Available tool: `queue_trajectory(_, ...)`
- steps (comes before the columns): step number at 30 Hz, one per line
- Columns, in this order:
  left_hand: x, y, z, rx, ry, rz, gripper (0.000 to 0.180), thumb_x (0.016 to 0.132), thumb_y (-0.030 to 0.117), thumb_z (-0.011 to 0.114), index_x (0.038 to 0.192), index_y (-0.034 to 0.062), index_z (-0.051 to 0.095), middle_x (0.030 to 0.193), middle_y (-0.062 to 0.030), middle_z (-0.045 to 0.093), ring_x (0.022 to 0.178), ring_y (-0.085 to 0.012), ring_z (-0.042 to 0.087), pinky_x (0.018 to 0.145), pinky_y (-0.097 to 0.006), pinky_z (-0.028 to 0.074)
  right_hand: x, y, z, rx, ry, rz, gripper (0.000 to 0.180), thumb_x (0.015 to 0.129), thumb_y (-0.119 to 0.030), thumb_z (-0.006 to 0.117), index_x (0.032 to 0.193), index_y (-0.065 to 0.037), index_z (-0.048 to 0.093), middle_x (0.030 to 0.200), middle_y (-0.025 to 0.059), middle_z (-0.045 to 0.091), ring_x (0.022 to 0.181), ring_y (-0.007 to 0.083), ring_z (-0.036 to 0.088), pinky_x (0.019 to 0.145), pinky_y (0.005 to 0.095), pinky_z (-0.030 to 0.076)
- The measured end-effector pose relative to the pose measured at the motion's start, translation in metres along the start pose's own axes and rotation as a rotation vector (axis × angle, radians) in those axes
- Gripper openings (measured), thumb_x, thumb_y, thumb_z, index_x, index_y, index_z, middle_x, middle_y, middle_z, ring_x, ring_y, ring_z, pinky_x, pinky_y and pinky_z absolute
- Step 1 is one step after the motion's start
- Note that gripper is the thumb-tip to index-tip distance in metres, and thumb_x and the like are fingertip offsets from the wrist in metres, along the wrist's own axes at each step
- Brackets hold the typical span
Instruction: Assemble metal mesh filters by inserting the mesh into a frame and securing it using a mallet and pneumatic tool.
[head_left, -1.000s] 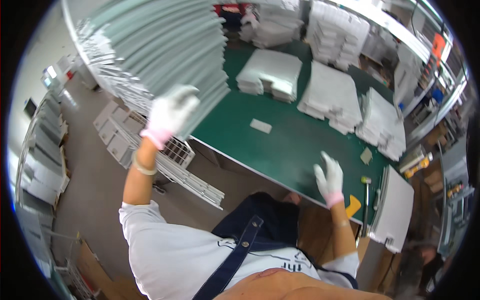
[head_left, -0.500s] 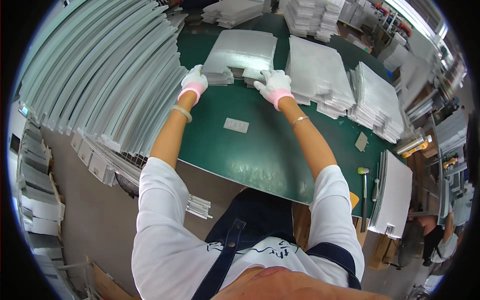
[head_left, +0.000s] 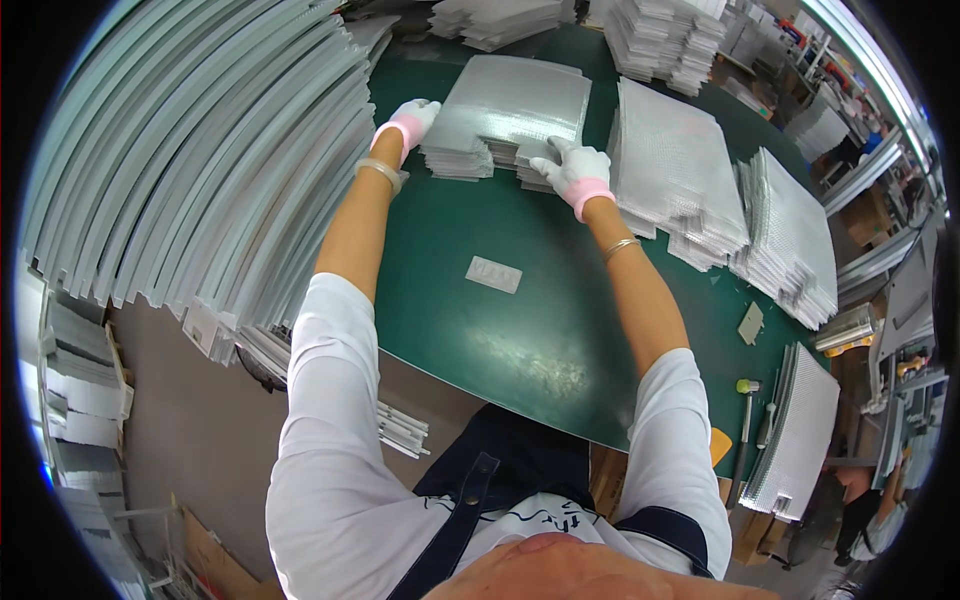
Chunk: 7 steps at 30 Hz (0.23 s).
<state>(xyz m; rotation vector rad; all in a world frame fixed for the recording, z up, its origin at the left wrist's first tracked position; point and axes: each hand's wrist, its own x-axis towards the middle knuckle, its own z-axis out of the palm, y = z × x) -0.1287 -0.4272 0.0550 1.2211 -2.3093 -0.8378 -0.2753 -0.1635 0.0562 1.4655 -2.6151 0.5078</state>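
A stack of thin silvery sheets (head_left: 520,90) with a notched near edge lies on the green table. My left hand (head_left: 418,114), in a white glove with a pink cuff, touches the stack's left edge with its fingers stretched out. At the near right corner is my right hand (head_left: 577,168), gloved the same way. Its fingers are spread against the sheet edges and the thumb stands apart. Neither hand grips a sheet. A small pale rectangular plate (head_left: 494,274) lies flat on the table between my forearms.
More sheet stacks stand on the right (head_left: 672,160) and far right (head_left: 790,235). Long pale panels (head_left: 200,150) fill the left side. Near the right edge lie a hammer (head_left: 746,420), a screwdriver (head_left: 767,422), a small plate (head_left: 751,323) and another sheet stack (head_left: 797,430).
The view has shifted, so the table sits a little lower and further right. My left hand has turned inward along the stack's left edge. My right hand remains at the near right corner.
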Motion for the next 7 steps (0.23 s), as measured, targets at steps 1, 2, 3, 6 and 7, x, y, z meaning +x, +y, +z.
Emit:
queue_trajectory(1, -0.003, 0.017, 0.015, -0.066, -0.156, 0.012, 0.051, 0.090, 0.038, 0.044, 0.130, 0.0060, 0.047, 0.134, -0.0128, 0.047, 0.124, -0.0304, 0.043, 0.104, -0.037, 0.032, -0.002, 0.015, 0.003, -0.023, -0.007, 0.023, 0.049, 0.080, -0.051, 0.058, 0.114, -0.016, 0.059, 0.101, 0.0118, 0.065, 0.096, 0.0285, 0.060, 0.082, 0.0410, 0.041)
queue_trajectory(2, -0.003, 0.021, 0.016, -0.115, -0.284, 0.013, 0.053, 0.091, 0.039, 0.043, 0.131, 0.0042, 0.045, 0.136, -0.0128, 0.046, 0.125, -0.0310, 0.042, 0.104, -0.039, 0.032, -0.003, 0.017, 0.004, 0.013, 0.005, 0.030, 0.051, 0.079, -0.051, 0.059, 0.115, -0.015, 0.059, 0.103, 0.0120, 0.065, 0.097, 0.0285, 0.060, 0.084, 0.0406, 0.041)
queue_trajectory(3, -0.004, 0.026, 0.015, -0.065, -0.304, 0.003, 0.055, 0.093, 0.042, 0.041, 0.131, 0.0036, 0.045, 0.136, -0.0132, 0.045, 0.126, -0.0317, 0.041, 0.104, -0.040, 0.030, -0.003, 0.018, 0.005, 0.049, 0.017, 0.035, 0.053, 0.079, -0.051, 0.059, 0.117, -0.015, 0.058, 0.105, 0.0122, 0.065, 0.099, 0.0285, 0.060, 0.086, 0.0403, 0.041)
queue_trajectory(6, -0.005, 0.037, 0.011, 0.002, -0.280, -0.043, 0.055, 0.092, 0.043, 0.041, 0.131, 0.0037, 0.045, 0.135, -0.0152, 0.045, 0.126, -0.0328, 0.041, 0.105, -0.040, 0.030, -0.002, 0.015, 0.006, 0.099, 0.008, 0.088, 0.057, 0.078, -0.051, 0.060, 0.121, -0.014, 0.056, 0.109, 0.0128, 0.063, 0.103, 0.0288, 0.059, 0.090, 0.0391, 0.040)
queue_trajectory(7, -0.005, 0.037, 0.010, 0.002, -0.278, -0.044, 0.055, 0.092, 0.043, 0.041, 0.131, 0.0037, 0.045, 0.135, -0.0152, 0.045, 0.126, -0.0328, 0.041, 0.105, -0.040, 0.030, -0.002, 0.014, 0.007, 0.086, 0.019, 0.083, 0.060, 0.079, -0.052, 0.059, 0.125, -0.015, 0.054, 0.111, 0.0131, 0.063, 0.104, 0.0284, 0.058, 0.091, 0.0384, 0.040)
